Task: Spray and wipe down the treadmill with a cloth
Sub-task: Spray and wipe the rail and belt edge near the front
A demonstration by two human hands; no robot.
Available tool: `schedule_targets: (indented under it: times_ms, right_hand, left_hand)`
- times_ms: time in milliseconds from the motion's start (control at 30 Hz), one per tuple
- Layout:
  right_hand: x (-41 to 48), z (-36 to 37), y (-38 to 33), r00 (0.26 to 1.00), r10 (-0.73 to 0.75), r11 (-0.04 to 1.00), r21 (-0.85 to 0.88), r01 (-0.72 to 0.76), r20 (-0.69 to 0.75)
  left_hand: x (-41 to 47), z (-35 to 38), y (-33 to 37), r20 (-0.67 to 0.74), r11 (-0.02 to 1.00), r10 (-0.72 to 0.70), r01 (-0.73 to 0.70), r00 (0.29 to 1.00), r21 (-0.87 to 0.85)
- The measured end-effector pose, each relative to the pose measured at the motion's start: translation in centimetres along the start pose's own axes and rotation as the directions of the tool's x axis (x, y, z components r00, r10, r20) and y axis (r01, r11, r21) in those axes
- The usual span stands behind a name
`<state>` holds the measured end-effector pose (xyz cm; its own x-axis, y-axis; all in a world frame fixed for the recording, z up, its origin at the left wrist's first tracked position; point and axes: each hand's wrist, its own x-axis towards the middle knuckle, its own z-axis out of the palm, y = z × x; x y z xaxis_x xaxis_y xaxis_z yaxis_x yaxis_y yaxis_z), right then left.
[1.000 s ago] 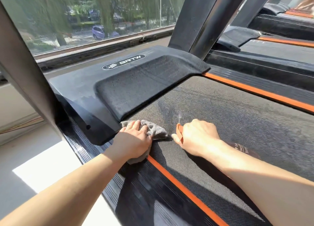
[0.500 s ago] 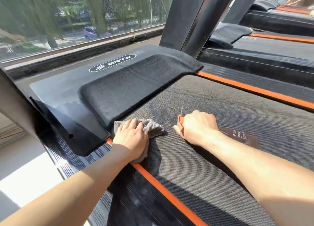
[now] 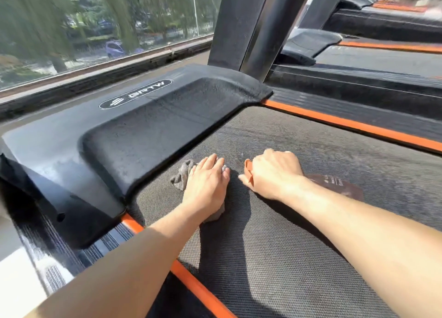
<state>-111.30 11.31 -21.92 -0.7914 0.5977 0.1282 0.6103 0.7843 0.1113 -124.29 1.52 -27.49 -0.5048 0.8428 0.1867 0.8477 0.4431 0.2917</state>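
- The left hand [image 3: 205, 186], fingers flat, pressed the cloth [image 3: 183, 176] onto the belt [image 3: 287, 246]. Within a second it had slid inward from the orange strip [image 3: 191, 282], ending just beside the right hand [image 3: 275, 174].
- The right hand stayed clenched round the bottle [image 3: 334, 186] (orange trigger [image 3: 248, 172] forward), low over the belt.
- Spraying here looked done and wiping had started. Most of the belt seemed still unwiped.

The treadmill belt [image 3: 299, 150] is dotted-weave grey edged with orange stripes [image 3: 346, 124], its motor cover [image 3: 155, 136] black with a white logo [image 3: 136, 97], the cloth [image 3: 181, 176] grey, the spray bottle [image 3: 334, 186] brown with an orange trigger [image 3: 248, 168].
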Motion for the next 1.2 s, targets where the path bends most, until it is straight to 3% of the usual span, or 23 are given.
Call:
schedule_targets:
  times_ms: [133, 200, 267, 300, 367, 467, 567, 667, 767, 867, 1000, 1200]
  right_hand:
    - [0.2, 0.8, 0.8, 0.992, 0.032, 0.999, 0.011, -0.034, 0.121]
    - [-0.2, 1.4, 0.7, 0.988, 0.030, 0.999, 0.036, -0.035, 0.149]
    - [-0.7, 1.7, 0.7, 0.995, -0.016, 1.000, 0.013, 0.015, 0.094]
    - [-1.0, 1.8, 0.7, 0.997, -0.044, 0.999, -0.015, 0.045, 0.064]
    - [-1.9, 1.8, 1.3, 0.997, -0.066, 0.996, -0.052, 0.068, 0.051]
    - [-3.4, 1.5, 3.0, 0.996, -0.041, 0.996, -0.077, 0.047, 0.084]
    - [-4.6, 1.5, 4.3, 0.990, -0.024, 0.997, -0.070, 0.034, 0.136]
    - [-5.9, 1.7, 4.1, 0.985, -0.049, 0.996, -0.068, 0.061, 0.166]
    - [-7.4, 1.3, 3.4, 0.987, -0.126, 0.986, -0.095, 0.136, 0.104]
    - [-8.6, 0.7, 2.8, 0.979, -0.200, 0.974, -0.102, 0.204, 0.047]
    - [-9.8, -0.2, 1.7, 0.981, -0.188, 0.979, -0.068, 0.191, 0.057]
    - [-11.6, -0.6, 0.8, 0.985, -0.168, 0.983, -0.068, 0.171, 0.037]
  left_hand:
    - [-0.1, -0.5, -0.6, -0.060, 0.976, 0.050, -0.036, 0.997, 0.216]
    - [-0.4, -1.1, -2.2, 0.080, 0.950, -0.064, 0.036, 0.995, 0.310]
    - [-0.2, -1.6, -4.4, 0.202, 0.946, -0.199, 0.134, 0.959, 0.295]
    - [0.0, -1.9, -5.3, 0.232, 0.940, -0.195, 0.114, 0.953, 0.322]
    - [0.3, -2.1, -6.7, 0.207, 0.923, -0.135, 0.047, 0.969, 0.381]
    - [0.1, -2.4, -7.1, 0.117, 0.927, -0.163, 0.112, 0.980, 0.359]
    - [-0.6, -1.9, -6.2, 0.125, 0.939, -0.098, 0.051, 0.987, 0.340]
    - [-2.1, -1.3, -3.2, 0.185, 0.975, 0.042, -0.081, 0.982, 0.209]
    - [-5.0, -0.8, 0.2, 0.258, 0.947, 0.247, -0.288, 0.934, 0.139]
    - [-7.8, -1.0, 1.5, 0.329, 0.913, 0.313, -0.378, 0.891, 0.155]
    - [-10.4, -2.3, 1.8, 0.362, 0.950, 0.201, -0.271, 0.910, 0.155]
    - [-12.6, -4.2, 0.0, 0.213, 0.978, 0.089, -0.126, 0.973, 0.169]
